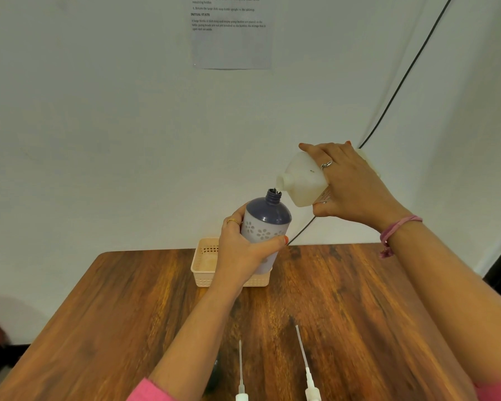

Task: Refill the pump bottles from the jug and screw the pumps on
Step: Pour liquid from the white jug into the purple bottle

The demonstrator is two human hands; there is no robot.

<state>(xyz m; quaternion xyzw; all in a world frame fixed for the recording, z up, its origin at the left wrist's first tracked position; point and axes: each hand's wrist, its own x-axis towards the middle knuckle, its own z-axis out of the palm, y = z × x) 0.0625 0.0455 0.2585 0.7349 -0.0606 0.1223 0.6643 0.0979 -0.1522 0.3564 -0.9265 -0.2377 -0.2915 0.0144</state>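
My left hand (243,250) grips a purple pump bottle (268,221) with a white flower pattern, held up over the table and tilted slightly right, its neck uncapped. My right hand (350,183) holds a translucent white jug (301,180) tipped down to the left, its spout just above the bottle's mouth. A thin stream of liquid runs from spout to neck. Two white pumps lie on the table near me, one at the left (240,374) and one at the right (307,369), dip tubes pointing away.
A pale peach plastic basket (206,264) stands on the wooden table (113,314) behind my left hand. A black cable (402,79) runs down the white wall at the right. A printed sheet (232,33) is stuck on the wall above.
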